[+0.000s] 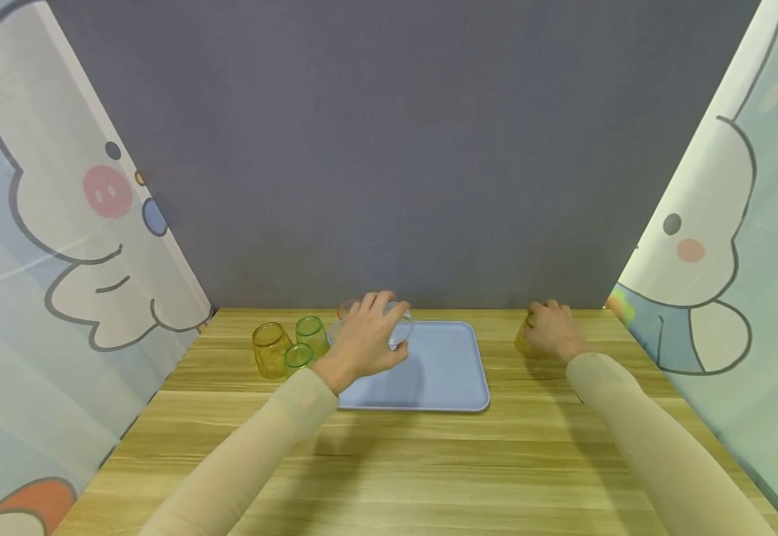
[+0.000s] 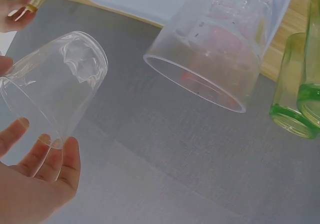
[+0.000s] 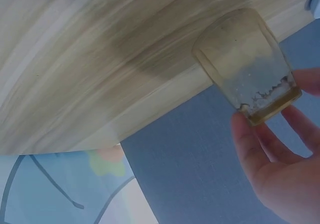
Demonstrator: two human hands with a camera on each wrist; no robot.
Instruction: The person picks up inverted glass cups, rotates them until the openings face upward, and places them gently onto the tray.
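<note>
The left hand [image 1: 367,335] pinches a colourless, see-through tapered tumbler [image 2: 57,91] near its rim, above the pale blue rectangular tray [image 1: 445,365]. The right hand [image 1: 555,329] grips an amber, see-through tumbler [image 3: 245,54] by its thick base, mouth downward, to the right of the tray; whether that mouth meets the wood-grain table [image 1: 415,469] is hard to tell. Both tumblers look light, stiff and smooth, so probably slippery, and breakable if they are glass. The colourless one's thin rim suits a gentle pinch with thumb opposing fingers; the amber one's base should bear a firmer hold. Both arms reach forward and angle inward, backs of the hands uppermost, the left fingers spread around the rim
</note>
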